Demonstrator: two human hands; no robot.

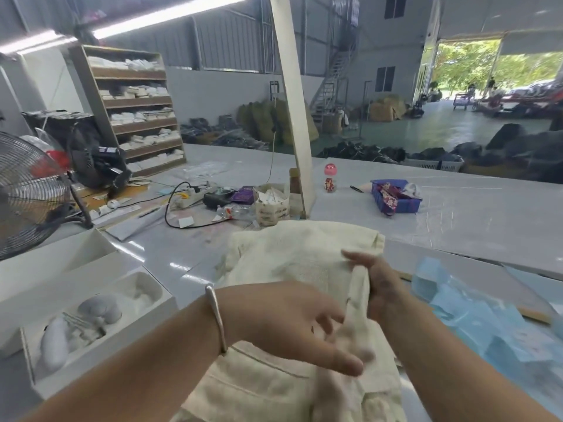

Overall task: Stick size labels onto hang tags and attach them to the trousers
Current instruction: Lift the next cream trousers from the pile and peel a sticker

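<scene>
Gripping a fold of cream trousers [292, 263] with right hand [380, 287]; left hand [292, 324] open-fingered above cloth on worktop [457, 220]

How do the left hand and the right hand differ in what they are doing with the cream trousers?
The left hand is open, palm up, with fingers spread loosely over the cream trousers; the right hand pinches a fold of the cloth and lifts it. The left wrist wears a silver bangle; the right wrist is bare. The left hand lies nearer the camera, the right one farther. Both are bare and touch the same trousers.
</scene>
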